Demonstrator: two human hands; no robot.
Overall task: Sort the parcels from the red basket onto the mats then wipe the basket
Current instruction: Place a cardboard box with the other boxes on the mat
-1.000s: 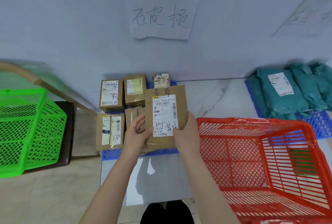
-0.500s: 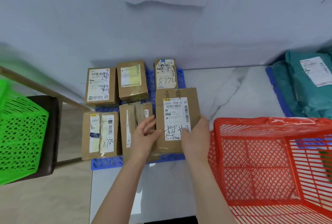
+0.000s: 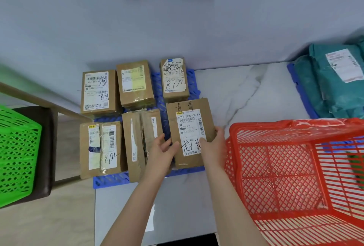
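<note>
Brown parcel (image 3: 190, 133), gripped by both the left hand (image 3: 164, 152) and right hand (image 3: 213, 143), needed squaring on the blue mat (image 3: 110, 179) mid-frame.

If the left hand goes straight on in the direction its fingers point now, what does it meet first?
The left hand points up and slightly right, fingers already touching the held box. Sliding past that edge, it would probably meet the box marked 8772 by the wall, though depth is unclear.

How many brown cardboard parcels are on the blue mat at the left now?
6. Back row: left, middle, right. Front row: left, middle, right, held by both hands. Others may hide underneath.
</note>
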